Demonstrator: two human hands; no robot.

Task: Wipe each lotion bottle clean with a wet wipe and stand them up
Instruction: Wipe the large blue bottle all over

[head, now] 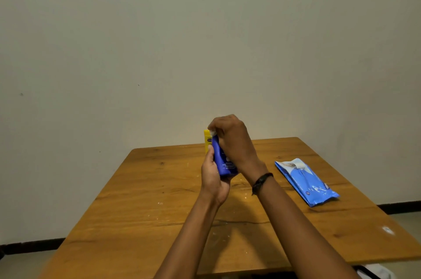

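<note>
While the left grip (214, 178) clasps the base of the blue lotion bottle (224, 162) above the table (148, 210) to steady it, the right grip (232, 139) pinches a wet wipe (213, 133) over its top, apparently scrubbing; a yellow lotion bottle (206, 139) stands behind.

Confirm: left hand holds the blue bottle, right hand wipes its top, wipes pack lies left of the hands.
One error: in the head view the wipes pack lies right of the hands, not left. The left hand holds the blue bottle; the right hand wipes its top.
</note>
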